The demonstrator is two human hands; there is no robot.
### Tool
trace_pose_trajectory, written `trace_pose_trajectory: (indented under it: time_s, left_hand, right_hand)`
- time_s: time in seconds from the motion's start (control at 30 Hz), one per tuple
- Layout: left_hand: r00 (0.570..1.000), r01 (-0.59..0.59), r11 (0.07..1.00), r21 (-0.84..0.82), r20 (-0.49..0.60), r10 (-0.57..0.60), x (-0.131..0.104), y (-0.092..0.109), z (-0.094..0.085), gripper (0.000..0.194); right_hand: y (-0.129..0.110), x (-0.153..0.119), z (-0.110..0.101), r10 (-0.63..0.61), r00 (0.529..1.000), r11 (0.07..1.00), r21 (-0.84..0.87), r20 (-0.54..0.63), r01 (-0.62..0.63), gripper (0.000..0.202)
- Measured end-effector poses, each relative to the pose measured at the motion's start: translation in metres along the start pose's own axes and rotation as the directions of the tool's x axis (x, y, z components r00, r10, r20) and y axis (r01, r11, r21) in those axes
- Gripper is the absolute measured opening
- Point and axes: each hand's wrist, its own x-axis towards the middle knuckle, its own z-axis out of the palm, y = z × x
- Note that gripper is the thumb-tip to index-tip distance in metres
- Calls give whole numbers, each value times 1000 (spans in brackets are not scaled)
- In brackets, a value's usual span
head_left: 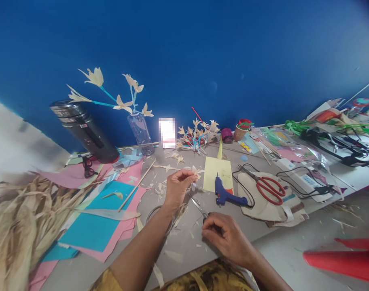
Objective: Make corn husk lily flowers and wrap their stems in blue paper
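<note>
My left hand [179, 186] is closed in a pinch on a small cream husk flower [196, 173] above the table. Close by on the right, my right hand [225, 236] has its fingers curled round the dark handle of a pair of small scissors [198, 205]. Their metal blades point up and left toward the flower, not touching it. Part of the handle is hidden by the fingers. Pale husk scraps [174, 255] lie beneath and around both hands. A loop of wire [155, 212] rests partly behind my left forearm.
A blue glue gun [225, 192] and red-handled scissors [271, 190] lie right, the scissors on a cloth [251, 194]. Dried husks [14, 234] and blue paper [90, 226] cover the left. Behind stand a dark flask [87, 133], a clear bottle of flowers [141, 135] and a flower cluster [198, 135].
</note>
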Motion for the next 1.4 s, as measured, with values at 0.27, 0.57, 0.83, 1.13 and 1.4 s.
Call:
trace_pose_trajectory:
  time_s: [0.27, 0.57, 0.83, 1.13, 1.4]
  left_hand:
    - [999, -13, 999, -29, 49, 15, -3, 2, 2, 17]
    - [978, 71, 994, -83, 200, -53, -10, -3, 4, 18]
    - [962, 150, 979, -141, 247, -112, -12, -4, 6, 22]
    - [968, 110, 992, -60, 233, -93, -14, -3, 7, 19]
    - [961, 83, 996, 16, 264, -85, -15, 1, 7, 19]
  right_hand:
    - [4, 6, -14, 24, 992, 1000, -14, -126, -26, 13]
    - [-11, 51, -19, 49, 887, 992, 125, -459, 10, 20]
    - [-10, 65, -11, 67, 851, 972, 227, -520, 62, 19]
    - [-10, 69, -11, 57, 815, 984, 169, -577, 50, 15]
    - [-6, 69, -13, 69, 831, 986, 163, -552, 26, 17]
